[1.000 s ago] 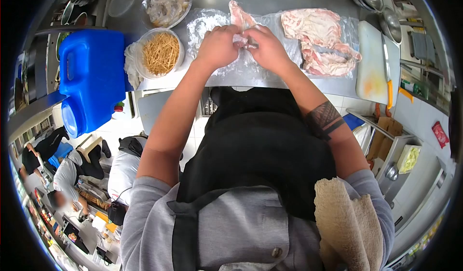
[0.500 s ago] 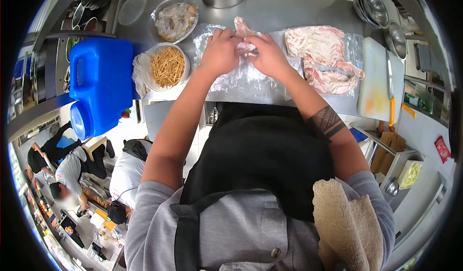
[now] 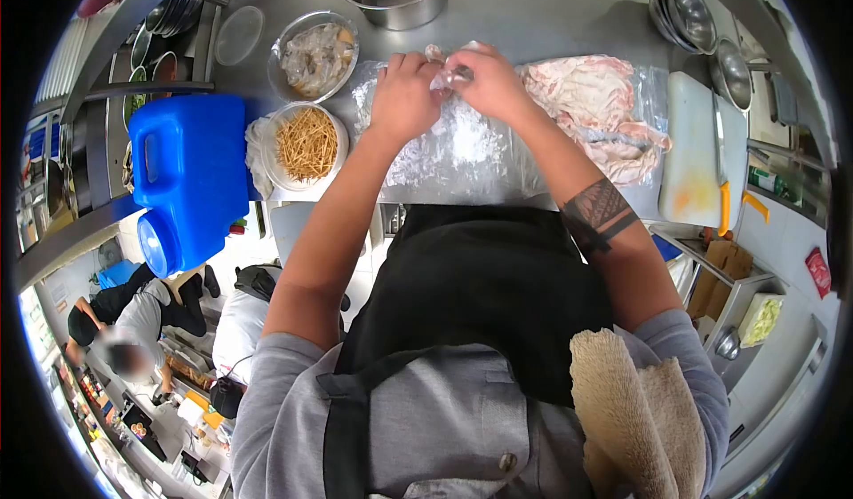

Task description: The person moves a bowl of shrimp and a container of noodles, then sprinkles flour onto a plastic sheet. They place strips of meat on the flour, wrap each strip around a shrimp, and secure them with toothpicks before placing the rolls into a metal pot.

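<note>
My left hand [image 3: 409,97] and my right hand [image 3: 489,86] meet over a plastic sheet [image 3: 418,172] dusted with white powder. Between their fingertips is a small pale pink piece of raw skin [image 3: 442,79], folded or rolled, with a greyish bit showing at the right fingers. Both hands are closed on it, and they hide most of its shape. Just right of my right hand lie larger pieces of raw skin [image 3: 582,90], pinkish white and wrinkled. Left of my left hand, toothpicks [image 3: 306,143] fill a round white tub.
A bowl of translucent raw pieces [image 3: 313,59] stands at the back left, near a metal pot [image 3: 400,6]. The blue jug [image 3: 191,179] is at the left edge. A knife [image 3: 721,170] lies on a cutting board [image 3: 689,143] at right, with metal bowls [image 3: 689,15] behind.
My right hand has shifted over the upper end of the skin piece, which stuck out above the fingers before. The whole view has tilted slightly, showing more of the pot.
</note>
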Demonstrator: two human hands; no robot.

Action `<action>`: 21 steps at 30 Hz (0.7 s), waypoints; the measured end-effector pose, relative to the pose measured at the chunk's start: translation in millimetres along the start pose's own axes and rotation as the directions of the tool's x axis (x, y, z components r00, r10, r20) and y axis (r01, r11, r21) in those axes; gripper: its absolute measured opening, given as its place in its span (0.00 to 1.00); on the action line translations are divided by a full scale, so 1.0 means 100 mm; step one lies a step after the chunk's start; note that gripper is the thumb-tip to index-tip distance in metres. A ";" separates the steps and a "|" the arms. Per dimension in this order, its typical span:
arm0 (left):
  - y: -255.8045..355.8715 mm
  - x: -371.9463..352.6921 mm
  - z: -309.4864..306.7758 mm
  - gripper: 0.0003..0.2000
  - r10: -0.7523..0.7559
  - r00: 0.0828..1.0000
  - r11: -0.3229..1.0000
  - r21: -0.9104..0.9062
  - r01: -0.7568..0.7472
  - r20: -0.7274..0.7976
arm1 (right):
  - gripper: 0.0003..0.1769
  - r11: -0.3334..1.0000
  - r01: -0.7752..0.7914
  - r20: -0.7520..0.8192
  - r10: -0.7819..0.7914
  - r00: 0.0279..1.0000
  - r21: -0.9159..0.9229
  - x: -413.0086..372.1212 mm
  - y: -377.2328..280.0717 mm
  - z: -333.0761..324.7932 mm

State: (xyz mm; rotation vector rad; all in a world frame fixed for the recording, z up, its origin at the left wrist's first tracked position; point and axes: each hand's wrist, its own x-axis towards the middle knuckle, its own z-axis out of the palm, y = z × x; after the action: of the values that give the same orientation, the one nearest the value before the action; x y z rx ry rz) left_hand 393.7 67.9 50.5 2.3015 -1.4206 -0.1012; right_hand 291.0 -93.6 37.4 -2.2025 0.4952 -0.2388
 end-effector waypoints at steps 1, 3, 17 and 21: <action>-0.01 0.03 -0.03 0.24 -0.003 1.000 1.000 0.000 0.003 -0.001 | 0.12 0.997 0.060 -0.002 -0.061 0.998 -0.040 -0.04 0.00 0.00; -0.03 0.07 -0.07 0.26 0.003 0.998 1.000 0.014 -0.004 0.062 | 0.12 0.989 0.122 0.001 -0.123 0.992 -0.080 -0.06 0.06 0.01; -0.12 0.28 -0.23 0.21 -0.298 0.943 0.844 -0.421 0.332 0.145 | 0.20 0.983 -0.012 0.036 0.005 0.999 0.183 0.05 -0.15 -0.22; -0.12 0.12 -0.36 0.17 -0.338 0.868 0.306 -0.830 0.466 0.362 | 0.21 0.917 -0.147 0.166 0.091 0.982 0.371 -0.01 -0.28 -0.24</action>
State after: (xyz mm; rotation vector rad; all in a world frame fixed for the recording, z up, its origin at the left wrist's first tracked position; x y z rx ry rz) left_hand 419.7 73.3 80.3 1.5904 -0.4663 -0.9507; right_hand 289.8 -93.9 74.4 -1.7861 0.4570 -0.0970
